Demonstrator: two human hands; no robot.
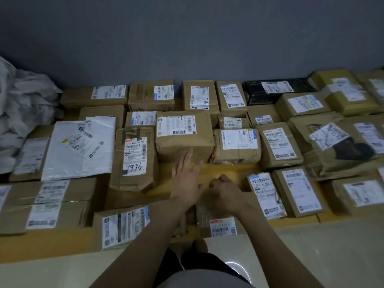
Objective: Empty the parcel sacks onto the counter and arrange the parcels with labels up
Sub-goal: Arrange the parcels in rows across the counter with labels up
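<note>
Several brown cardboard parcels lie in rows on the yellow counter [226, 170], white labels facing up. My left hand [186, 177] is open, its straight fingers reaching against the front face of a brown box [182, 140] in the middle. My right hand [225, 191] hovers with fingers curled just right of it, over a small gap of bare counter, and holds nothing that I can see. Below my wrists lies a taped parcel [216, 221] with a red-topped label. A white plastic mailer [79, 146] rests at the left.
Crumpled grey-white sacks [22, 100] are heaped at the far left against the grey wall. A black box [274, 90] stands in the back row. Pale floor lies below the counter's front edge, where my legs show.
</note>
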